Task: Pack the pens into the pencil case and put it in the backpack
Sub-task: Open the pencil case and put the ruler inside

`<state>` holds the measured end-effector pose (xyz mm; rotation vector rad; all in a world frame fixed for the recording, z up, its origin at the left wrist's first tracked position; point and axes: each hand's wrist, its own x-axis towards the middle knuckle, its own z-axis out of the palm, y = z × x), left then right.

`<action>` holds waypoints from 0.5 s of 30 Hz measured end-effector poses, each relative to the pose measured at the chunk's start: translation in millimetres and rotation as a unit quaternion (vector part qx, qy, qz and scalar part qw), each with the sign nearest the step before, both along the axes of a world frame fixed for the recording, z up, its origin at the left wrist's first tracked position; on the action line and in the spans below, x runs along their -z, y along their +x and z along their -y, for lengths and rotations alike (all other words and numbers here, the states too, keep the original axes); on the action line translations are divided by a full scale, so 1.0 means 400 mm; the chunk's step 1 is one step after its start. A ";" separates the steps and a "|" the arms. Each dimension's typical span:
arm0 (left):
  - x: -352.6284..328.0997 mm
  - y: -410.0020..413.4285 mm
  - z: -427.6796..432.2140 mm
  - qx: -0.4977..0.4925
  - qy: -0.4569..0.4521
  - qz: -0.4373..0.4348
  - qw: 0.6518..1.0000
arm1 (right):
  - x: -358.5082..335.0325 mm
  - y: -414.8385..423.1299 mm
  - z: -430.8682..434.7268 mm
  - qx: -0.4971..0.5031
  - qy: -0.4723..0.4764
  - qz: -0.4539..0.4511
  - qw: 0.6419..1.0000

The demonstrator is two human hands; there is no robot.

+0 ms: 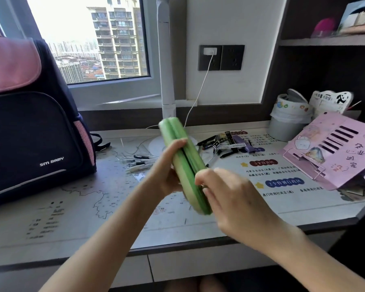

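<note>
Both hands up over the desk [76, 224], working the green pencil case [183, 163] in mid-air. Right hand [234, 199] at the near end, fingers pinched at the dark seam — likely on a zipper pull, though the pull itself is hidden under the fingertips. Left hand [169, 169] wrapped round the case's middle, grip closed on it, thumb lying along the top edge.

Case appears shut or nearly so; step in hand is probably opening it. To do it well: keep the left hand firm so the body does not twist, draw the pull straight along the seam, then lay the case open on the desk so both hands are free for loading.

Beyond the hands, a loose cluster of pens [139, 160] lies on the desk, none yet packed. A second heap of dark pens and packaging [226, 142] sits further right; contents hard to sort out. Backpack [30, 123] stands upright at the left, dark with pink flap — whether its main compartment is open cannot be told. Pink book stand [333, 150] at right, partly cut off by the frame.
</note>
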<state>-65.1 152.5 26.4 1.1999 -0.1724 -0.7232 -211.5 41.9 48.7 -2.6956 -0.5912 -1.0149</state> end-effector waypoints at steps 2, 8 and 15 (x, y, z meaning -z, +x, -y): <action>-0.010 0.010 -0.022 0.000 -0.040 -0.093 0.995 | 0.022 -0.025 -0.020 0.021 -0.093 0.084 0.992; 0.006 -0.013 -0.048 0.034 -0.096 -0.297 0.950 | 0.156 -0.040 0.022 0.041 -0.227 0.192 0.954; 0.031 -0.037 -0.034 0.039 -0.118 -0.336 0.934 | 0.177 0.058 0.102 0.022 -0.104 0.250 0.962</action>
